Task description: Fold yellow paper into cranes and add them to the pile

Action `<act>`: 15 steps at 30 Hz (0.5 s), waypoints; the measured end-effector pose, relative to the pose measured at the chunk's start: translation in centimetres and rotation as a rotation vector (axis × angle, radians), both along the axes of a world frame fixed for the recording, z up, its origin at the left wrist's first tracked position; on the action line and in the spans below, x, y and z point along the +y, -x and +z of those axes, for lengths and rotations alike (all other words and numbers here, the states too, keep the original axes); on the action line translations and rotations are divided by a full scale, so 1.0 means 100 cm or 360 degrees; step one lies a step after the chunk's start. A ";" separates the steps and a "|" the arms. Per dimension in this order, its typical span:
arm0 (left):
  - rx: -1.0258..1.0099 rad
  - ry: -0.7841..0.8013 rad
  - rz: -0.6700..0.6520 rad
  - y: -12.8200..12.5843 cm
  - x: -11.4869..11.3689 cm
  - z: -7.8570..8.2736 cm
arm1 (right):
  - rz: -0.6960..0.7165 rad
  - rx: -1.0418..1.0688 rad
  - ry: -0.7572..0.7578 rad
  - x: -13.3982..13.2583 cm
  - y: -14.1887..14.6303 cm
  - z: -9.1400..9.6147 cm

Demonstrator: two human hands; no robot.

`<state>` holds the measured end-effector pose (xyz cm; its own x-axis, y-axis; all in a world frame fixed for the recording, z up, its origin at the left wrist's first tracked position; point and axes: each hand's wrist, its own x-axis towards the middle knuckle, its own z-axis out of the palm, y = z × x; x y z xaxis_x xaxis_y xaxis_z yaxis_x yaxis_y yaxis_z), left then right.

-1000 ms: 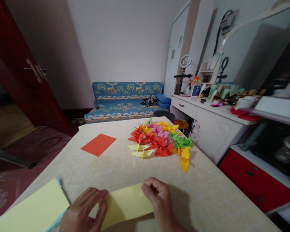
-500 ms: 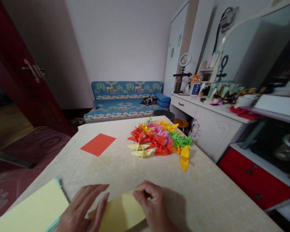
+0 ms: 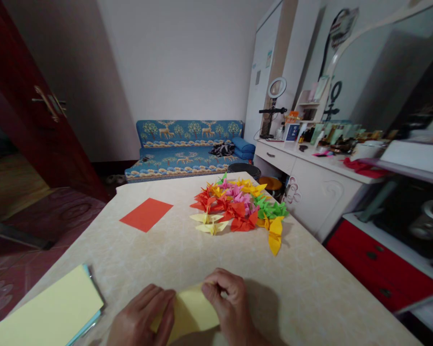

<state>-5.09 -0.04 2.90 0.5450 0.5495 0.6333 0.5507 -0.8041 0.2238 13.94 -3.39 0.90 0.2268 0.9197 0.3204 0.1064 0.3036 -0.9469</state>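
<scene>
A sheet of yellow paper (image 3: 193, 312) is held low over the near edge of the table, with a bend across it. My left hand (image 3: 144, 315) is closed on its left side, fingers curled over the edge. At the upper right corner my right hand (image 3: 231, 302) pinches the same sheet between thumb and forefinger. To the left lies a stack of yellow paper (image 3: 46, 307) with a blue-green layer under it. Beyond my hands sit two pale yellow paper cranes (image 3: 212, 227).
A heap of folded paper cranes (image 3: 238, 202) in red, pink, green and orange covers the far right of the table (image 3: 137, 254). A red paper square (image 3: 146, 214) lies at the far left. A white dresser (image 3: 310, 187) stands to the right, a blue sofa (image 3: 187, 158) behind.
My left hand has moved right and closed on the yellow sheet's left side; its fingers were apart before. The right hand keeps its pinch almost in place.
</scene>
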 end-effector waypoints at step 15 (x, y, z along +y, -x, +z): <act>-0.0632 0.0887 0.0575 0.026 0.014 0.003 | -0.0277 0.0671 0.0388 0.016 -0.016 -0.019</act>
